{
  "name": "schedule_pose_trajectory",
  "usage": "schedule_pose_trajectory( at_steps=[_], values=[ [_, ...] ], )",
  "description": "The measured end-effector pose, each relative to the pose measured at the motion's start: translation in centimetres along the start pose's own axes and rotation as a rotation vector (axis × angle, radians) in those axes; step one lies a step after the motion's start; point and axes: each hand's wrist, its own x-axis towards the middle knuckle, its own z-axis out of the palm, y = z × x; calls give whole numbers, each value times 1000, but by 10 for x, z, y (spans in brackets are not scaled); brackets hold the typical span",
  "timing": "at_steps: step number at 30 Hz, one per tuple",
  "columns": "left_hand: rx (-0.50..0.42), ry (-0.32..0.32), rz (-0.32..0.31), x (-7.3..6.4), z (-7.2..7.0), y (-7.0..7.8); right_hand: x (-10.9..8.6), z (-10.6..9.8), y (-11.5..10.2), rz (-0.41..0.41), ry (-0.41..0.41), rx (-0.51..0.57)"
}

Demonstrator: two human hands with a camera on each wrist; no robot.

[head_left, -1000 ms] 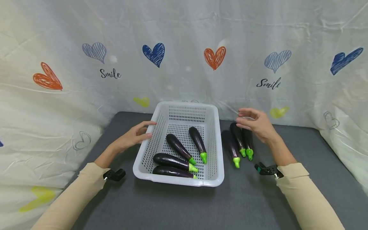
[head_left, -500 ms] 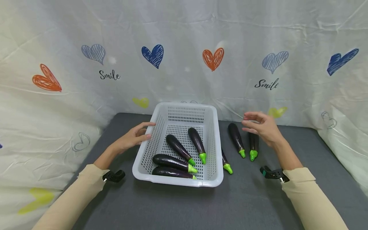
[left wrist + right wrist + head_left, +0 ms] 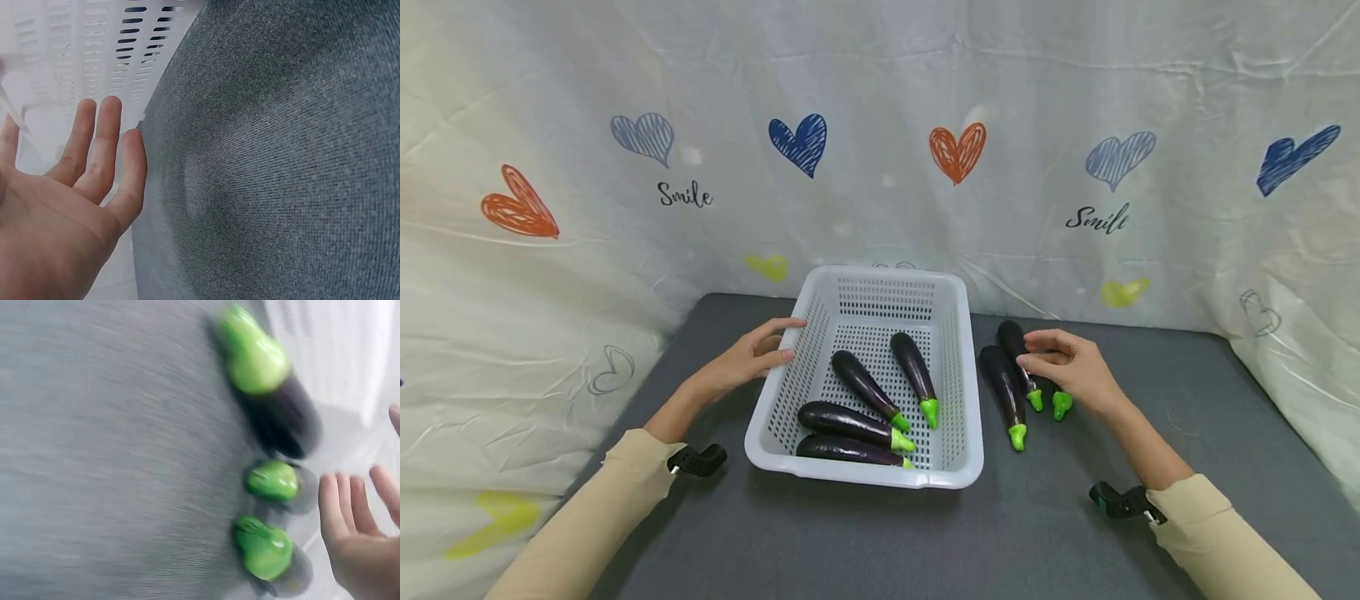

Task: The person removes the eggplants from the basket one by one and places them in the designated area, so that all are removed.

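Note:
A white plastic basket [image 3: 865, 481] with slotted walls stands on the dark grey table. Inside it lie several eggplants [image 3: 865, 387], dark purple with bright green caps. My left hand [image 3: 741, 358] rests at the basket's left rim, its fingers fairly straight against the wall in the left wrist view. To the right of the basket are 3 more eggplants: a near left one [image 3: 1002, 396], a middle one [image 3: 1015, 350], and a right one [image 3: 1062, 403] mostly hidden under my right hand [image 3: 1075, 367]. That hand hovers above them, fingers loosely bent, with nothing held.
A white sheet [image 3: 880, 217] printed with hearts and "Smile" hangs behind the table and along its sides. Black wrist straps [image 3: 698, 460] circle both forearms. The dark table [image 3: 880, 542] extends in front of the basket.
My right hand shifts right, then back left and lower over the eggplants. The near left eggplant rolls against the basket and then back right. The left hand and basket stay still.

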Motion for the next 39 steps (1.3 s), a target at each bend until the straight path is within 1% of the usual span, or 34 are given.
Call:
schedule_pose_trajectory(
  at_steps=[3, 4, 7, 11, 17, 22, 27, 30, 32, 34, 36, 39],
  values=[
    [-4, -3, 6, 1, 0, -2, -13, 9, -1, 0, 23, -136],
    [-6, -4, 8, 1, 0, -2, -17, 11, -1, 3, 28, -157],
    [-11, -3, 15, 1, 0, -3, -26, 18, -1, 8, 33, -169],
    [2, 10, 38, 1, 1, -1, -32, 21, 1, 7, 43, -151],
    [77, 56, 91, 1, 1, 6, -36, 23, 2, 15, 54, -157],
    [120, 93, 98, -2, -3, 10, -38, 24, 3, 3, 53, -128],
    [120, 114, 89, -10, -8, 9, -38, 26, 3, -16, 42, -89],
    [112, 117, 117, -12, -7, 7, -38, 27, 3, -29, 31, -62],
    [123, 114, 153, -12, -5, 5, -36, 28, 2, -40, 21, -41],
    [135, 114, 176, -12, -3, 2, -35, 29, 1, -51, 12, -22],
    [138, 119, 188, -13, -1, 1, -33, 30, 0, -63, 3, 3],
    [141, 146, 180, -15, 1, 1, -30, 30, -3, -80, -6, 34]
  ],
)
